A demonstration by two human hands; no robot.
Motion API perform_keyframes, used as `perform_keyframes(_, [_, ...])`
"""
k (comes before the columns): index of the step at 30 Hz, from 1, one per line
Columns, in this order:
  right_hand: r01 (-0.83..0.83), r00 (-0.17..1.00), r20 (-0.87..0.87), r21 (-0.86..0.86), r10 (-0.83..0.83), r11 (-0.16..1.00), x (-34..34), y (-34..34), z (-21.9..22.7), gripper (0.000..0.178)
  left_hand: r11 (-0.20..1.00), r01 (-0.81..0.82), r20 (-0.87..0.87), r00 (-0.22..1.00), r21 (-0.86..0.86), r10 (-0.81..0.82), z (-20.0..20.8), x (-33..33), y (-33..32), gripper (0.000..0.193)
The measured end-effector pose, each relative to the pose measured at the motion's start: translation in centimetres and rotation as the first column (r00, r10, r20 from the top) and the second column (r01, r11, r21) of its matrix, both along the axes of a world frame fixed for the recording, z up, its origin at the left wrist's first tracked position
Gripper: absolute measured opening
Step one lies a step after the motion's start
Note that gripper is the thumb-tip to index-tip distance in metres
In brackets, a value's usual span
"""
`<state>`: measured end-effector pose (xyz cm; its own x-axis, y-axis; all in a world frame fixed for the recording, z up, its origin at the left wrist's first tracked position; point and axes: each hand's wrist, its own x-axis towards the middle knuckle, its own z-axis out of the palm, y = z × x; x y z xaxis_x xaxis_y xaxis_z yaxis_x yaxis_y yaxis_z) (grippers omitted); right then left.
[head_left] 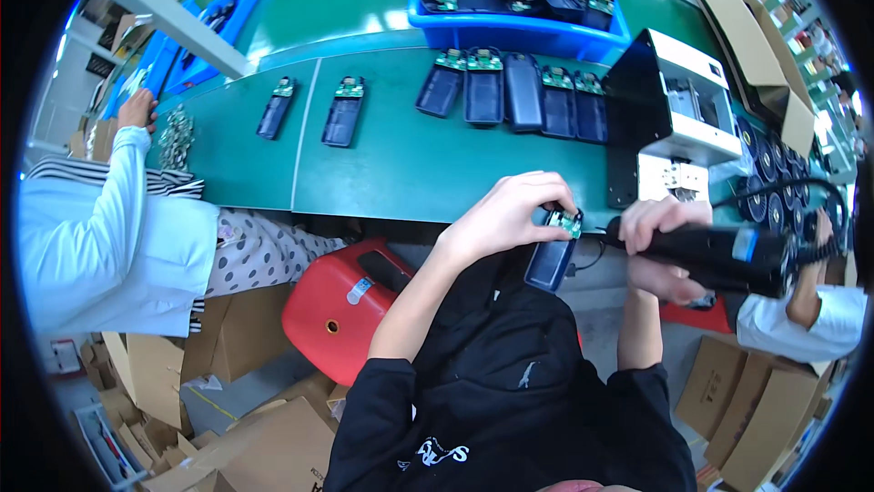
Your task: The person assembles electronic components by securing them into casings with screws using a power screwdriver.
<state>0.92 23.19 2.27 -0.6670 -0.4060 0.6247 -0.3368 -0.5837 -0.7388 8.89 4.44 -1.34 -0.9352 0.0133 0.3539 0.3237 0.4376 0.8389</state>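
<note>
Dark-blue plastic housing (550,260), centre frame, looked light and rigid, left hand (510,212) pinching its board end, right hand (662,239) gripping a black power screwdriver (719,255).

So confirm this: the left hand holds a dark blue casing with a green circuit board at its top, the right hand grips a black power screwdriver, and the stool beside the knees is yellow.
Wrong on one point: the stool is red, not yellow, as the head view shows. The rest stands: the left hand holds the dark blue casing with its green circuit board, and the right hand grips the black power screwdriver.
</note>
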Motion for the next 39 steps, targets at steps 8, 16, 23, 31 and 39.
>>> perform_keyframes(8, [0.009,1.0,0.011,-0.021,-0.009,1.0,-0.4,-0.4,-2.7,0.073,0.883,-0.416,-0.194,0.905,-0.218,0.378,4.5,1.7,-9.7,0.031])
perform_keyframes(16, [0.042,0.996,0.079,0.009,-0.042,0.999,0.2,-0.6,-2.8,0.079,0.81,-0.492,-0.127,0.869,-0.319,0.478,3.2,-2.2,-15.9,0.03])
perform_keyframes(23, [0.086,0.991,0.098,0.01,-0.087,0.996,0.1,-0.4,-2.9,0.083,0.795,-0.524,-0.175,0.852,-0.306,0.494,2.8,-4.0,-13.8,0.028])
perform_keyframes(31, [0.084,0.988,0.133,-0.015,-0.082,0.996,0.1,-0.3,-3.0,0.086,0.647,-0.544,-0.202,0.825,-0.535,0.527,3.3,3.8,-19.8,0.022])
perform_keyframes(39, [0.108,0.989,0.1,-0.027,-0.105,0.994,0.0,-0.3,-2.8,0.08,0.724,-0.412,0.015,0.864,-0.553,0.504,4.1,7.2,-19.3,0.03])
